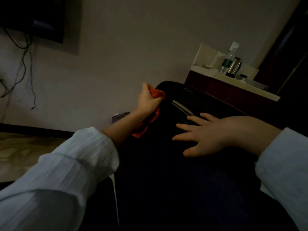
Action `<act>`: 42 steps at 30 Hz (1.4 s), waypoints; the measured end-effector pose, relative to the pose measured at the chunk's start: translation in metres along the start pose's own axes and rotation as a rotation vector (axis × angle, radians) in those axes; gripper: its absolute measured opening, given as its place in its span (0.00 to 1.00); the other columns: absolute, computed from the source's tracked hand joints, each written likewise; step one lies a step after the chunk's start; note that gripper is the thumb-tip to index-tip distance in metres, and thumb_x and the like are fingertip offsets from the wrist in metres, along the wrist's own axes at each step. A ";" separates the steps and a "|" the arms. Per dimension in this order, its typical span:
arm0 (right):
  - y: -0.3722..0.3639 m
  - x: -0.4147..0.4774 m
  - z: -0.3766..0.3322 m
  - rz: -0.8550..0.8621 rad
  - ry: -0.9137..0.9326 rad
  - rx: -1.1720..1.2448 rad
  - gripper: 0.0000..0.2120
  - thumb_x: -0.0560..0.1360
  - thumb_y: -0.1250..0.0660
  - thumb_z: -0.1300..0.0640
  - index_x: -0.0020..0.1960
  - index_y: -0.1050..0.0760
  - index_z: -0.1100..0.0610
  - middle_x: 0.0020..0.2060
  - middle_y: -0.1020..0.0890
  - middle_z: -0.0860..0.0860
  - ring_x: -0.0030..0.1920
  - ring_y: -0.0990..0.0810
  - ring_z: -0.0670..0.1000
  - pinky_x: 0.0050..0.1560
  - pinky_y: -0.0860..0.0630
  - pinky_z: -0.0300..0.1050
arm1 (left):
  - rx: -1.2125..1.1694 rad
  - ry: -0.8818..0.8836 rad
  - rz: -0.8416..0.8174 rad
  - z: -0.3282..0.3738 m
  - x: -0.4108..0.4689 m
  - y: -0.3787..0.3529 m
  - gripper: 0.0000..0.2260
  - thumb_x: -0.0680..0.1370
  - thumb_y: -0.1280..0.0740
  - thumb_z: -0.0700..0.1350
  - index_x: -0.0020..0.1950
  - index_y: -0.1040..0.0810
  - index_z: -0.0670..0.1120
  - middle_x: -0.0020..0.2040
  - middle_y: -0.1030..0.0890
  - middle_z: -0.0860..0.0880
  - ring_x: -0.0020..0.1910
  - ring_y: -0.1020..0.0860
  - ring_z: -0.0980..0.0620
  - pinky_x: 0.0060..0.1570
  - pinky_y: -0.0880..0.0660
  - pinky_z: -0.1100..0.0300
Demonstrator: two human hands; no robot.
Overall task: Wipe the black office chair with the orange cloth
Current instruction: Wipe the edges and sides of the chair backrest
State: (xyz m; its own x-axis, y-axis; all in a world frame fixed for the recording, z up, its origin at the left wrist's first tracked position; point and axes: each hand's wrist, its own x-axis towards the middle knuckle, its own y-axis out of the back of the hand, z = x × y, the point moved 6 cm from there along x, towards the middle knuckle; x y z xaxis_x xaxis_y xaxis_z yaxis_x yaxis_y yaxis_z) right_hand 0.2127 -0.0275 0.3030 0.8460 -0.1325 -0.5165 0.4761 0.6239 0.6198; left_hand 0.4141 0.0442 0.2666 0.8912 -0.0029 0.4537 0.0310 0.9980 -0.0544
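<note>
The black office chair (175, 172) fills the lower middle of the dim head view. My left hand (147, 99) grips the bunched orange cloth (150, 119) against the chair's far left edge, with the cloth's loose end hanging down below my wrist. My right hand (205, 134) lies flat on the chair's dark surface to the right, fingers spread and straight. Both forearms wear pale blue sleeves.
A dark wooden counter (233, 92) with a light top stands behind the chair at the right, bearing a steel kettle (234, 65) and a water bottle (227, 61). A wall-mounted screen (41, 17) with dangling cables (25, 55) hangs at the upper left. Patterned floor (25, 147) shows on the left.
</note>
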 end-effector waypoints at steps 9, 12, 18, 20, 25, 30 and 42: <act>-0.001 -0.001 0.002 -0.010 -0.005 0.020 0.26 0.80 0.52 0.40 0.76 0.57 0.39 0.76 0.62 0.45 0.75 0.66 0.52 0.72 0.67 0.53 | 0.142 -0.072 -0.120 0.026 -0.015 -0.018 0.15 0.74 0.30 0.45 0.52 0.34 0.45 0.40 0.26 0.53 0.38 0.26 0.55 0.34 0.29 0.61; -0.001 -0.002 0.002 -0.003 -0.009 0.021 0.27 0.80 0.52 0.40 0.76 0.57 0.40 0.76 0.62 0.45 0.75 0.66 0.53 0.72 0.66 0.54 | 0.146 -0.093 -0.233 0.035 -0.030 -0.022 0.14 0.75 0.30 0.47 0.53 0.34 0.46 0.40 0.26 0.54 0.38 0.26 0.58 0.34 0.28 0.63; 0.001 -0.002 -0.001 0.015 0.002 0.002 0.27 0.80 0.52 0.40 0.76 0.57 0.40 0.76 0.61 0.45 0.75 0.65 0.52 0.72 0.66 0.53 | -0.039 -0.006 -0.117 0.039 -0.019 -0.004 0.17 0.73 0.28 0.42 0.51 0.36 0.45 0.39 0.29 0.52 0.36 0.28 0.56 0.29 0.31 0.69; 0.003 -0.003 0.000 0.012 0.011 0.010 0.27 0.80 0.52 0.40 0.76 0.58 0.40 0.76 0.61 0.45 0.75 0.65 0.52 0.72 0.65 0.53 | -0.025 0.004 -0.046 0.034 -0.012 -0.001 0.17 0.73 0.29 0.42 0.51 0.37 0.44 0.38 0.29 0.52 0.36 0.28 0.56 0.27 0.32 0.70; 0.002 -0.007 0.004 0.015 0.002 0.013 0.27 0.80 0.52 0.40 0.76 0.57 0.41 0.77 0.60 0.45 0.75 0.64 0.52 0.73 0.64 0.52 | 0.193 -0.093 -0.074 0.027 -0.024 -0.019 0.14 0.76 0.32 0.48 0.51 0.36 0.45 0.37 0.29 0.55 0.34 0.28 0.57 0.30 0.32 0.63; 0.002 -0.007 0.004 0.024 -0.002 0.009 0.28 0.80 0.52 0.39 0.76 0.57 0.41 0.77 0.59 0.46 0.76 0.63 0.53 0.73 0.63 0.54 | 0.397 -0.281 -0.215 0.045 -0.033 -0.021 0.08 0.75 0.32 0.45 0.53 0.24 0.45 0.42 0.21 0.53 0.43 0.22 0.53 0.41 0.27 0.59; -0.001 -0.016 0.001 0.064 -0.021 -0.012 0.27 0.81 0.52 0.40 0.76 0.57 0.41 0.77 0.60 0.46 0.75 0.64 0.53 0.71 0.67 0.55 | 0.238 -0.151 -0.125 0.042 -0.038 -0.010 0.03 0.74 0.31 0.44 0.47 0.21 0.46 0.41 0.21 0.53 0.42 0.22 0.54 0.45 0.25 0.59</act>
State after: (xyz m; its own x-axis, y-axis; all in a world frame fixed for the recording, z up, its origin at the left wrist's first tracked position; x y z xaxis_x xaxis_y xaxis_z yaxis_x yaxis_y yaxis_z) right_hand 0.1986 -0.0269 0.3111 0.8797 -0.1078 -0.4632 0.4178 0.6405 0.6444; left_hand 0.3606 0.0366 0.2875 0.8095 -0.1354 0.5714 0.0138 0.9772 0.2121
